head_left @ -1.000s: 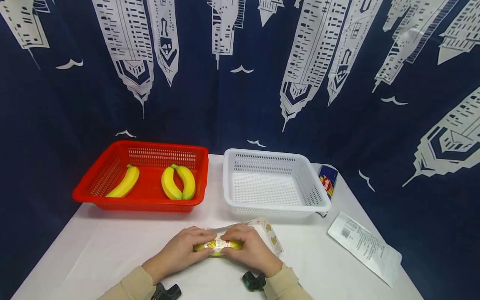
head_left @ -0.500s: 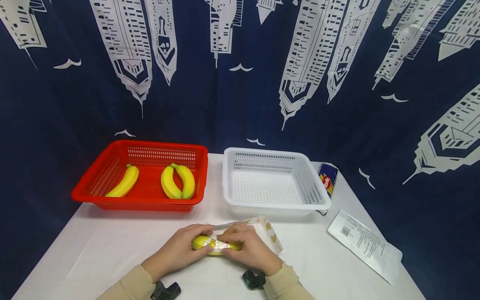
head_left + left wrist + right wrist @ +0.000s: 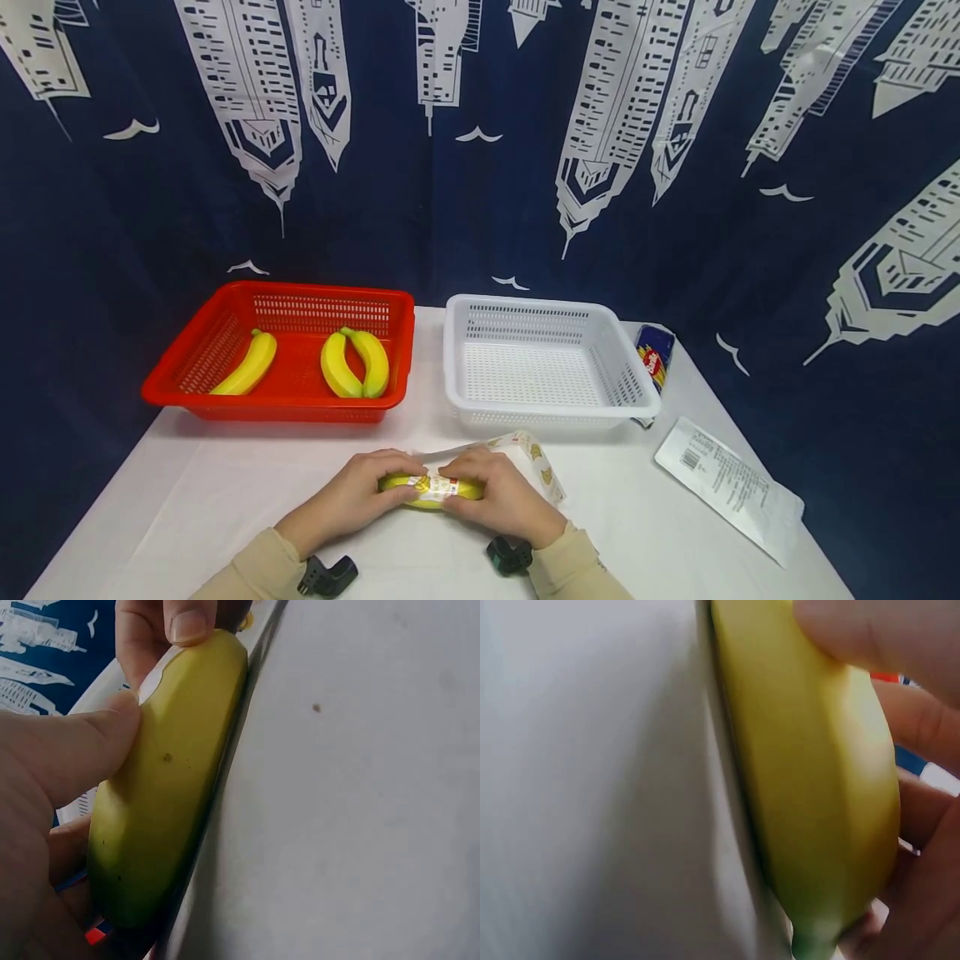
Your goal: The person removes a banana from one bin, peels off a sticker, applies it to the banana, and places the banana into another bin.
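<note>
A yellow banana [image 3: 430, 503] lies crosswise between both hands, low in the middle of the head view. A white label [image 3: 438, 487] with a banana picture wraps over its middle. The left hand [image 3: 356, 495] grips the left part, thumb in front and fingers behind. From the other side the right hand [image 3: 510, 498] holds the right part near the label. In the left wrist view the left thumb [image 3: 112, 739] presses beside the label's edge on the banana [image 3: 169, 772]. The right wrist view shows the green stem end of the banana [image 3: 817, 787], with fingers curled behind it.
Behind the hands lies a pale sheet [image 3: 542, 471] printed with bananas. A red basket [image 3: 285, 407] with 3 bananas stands at the back left, a white basket [image 3: 551, 412] at the back right. Farther right are a blue packet [image 3: 656, 354] and a silver pouch [image 3: 731, 492].
The left hand has slid slightly left along the banana, and its fingers have come off most of the label's left part. The right hand stays nearly in place.
</note>
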Available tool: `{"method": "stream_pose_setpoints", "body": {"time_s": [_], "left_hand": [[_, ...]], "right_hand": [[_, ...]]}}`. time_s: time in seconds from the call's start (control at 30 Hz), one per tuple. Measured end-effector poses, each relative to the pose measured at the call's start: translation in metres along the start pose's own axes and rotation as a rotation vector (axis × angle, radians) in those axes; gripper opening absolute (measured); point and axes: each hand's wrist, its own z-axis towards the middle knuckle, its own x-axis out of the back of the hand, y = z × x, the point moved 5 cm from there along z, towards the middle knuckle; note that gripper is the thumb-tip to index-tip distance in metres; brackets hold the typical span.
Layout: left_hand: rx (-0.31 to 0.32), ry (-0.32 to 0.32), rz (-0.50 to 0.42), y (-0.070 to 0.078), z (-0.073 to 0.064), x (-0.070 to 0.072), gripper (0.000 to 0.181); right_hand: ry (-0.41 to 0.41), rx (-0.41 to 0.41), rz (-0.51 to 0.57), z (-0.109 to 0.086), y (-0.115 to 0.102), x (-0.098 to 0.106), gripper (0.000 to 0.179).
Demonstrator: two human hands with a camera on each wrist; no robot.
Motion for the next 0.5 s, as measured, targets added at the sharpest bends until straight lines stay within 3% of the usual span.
{"method": "stream_pose_setpoints", "body": {"time_s": [0.27,0.5], "left_hand": [[-0.023,-0.056,0.019,0.001,-0.002,-0.003,0.032],[-0.020,-0.062,0.013,0.001,-0.002,-0.004,0.032]], "right_hand": [[-0.043,-0.078,0.087,-0.002,0.005,0.011,0.031],[-0.051,-0.108,0.125,-0.002,0.008,0.012,0.029]]}}
